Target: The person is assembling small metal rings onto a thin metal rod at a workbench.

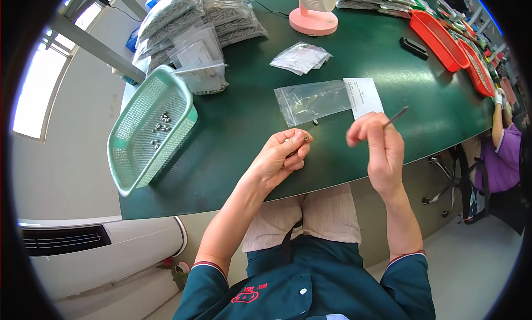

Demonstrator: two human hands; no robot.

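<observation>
Between the fingers of the left hand (279, 155), I observe a small metallic part (306, 137) pinched; rightward, well apart, the right hand (382, 147) grips a slim dark rod (397, 116), long axis slanting forward-right.

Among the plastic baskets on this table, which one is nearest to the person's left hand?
The pale green basket at the left, holding small metal pieces; the red baskets lie far right, beyond the right hand.
</observation>
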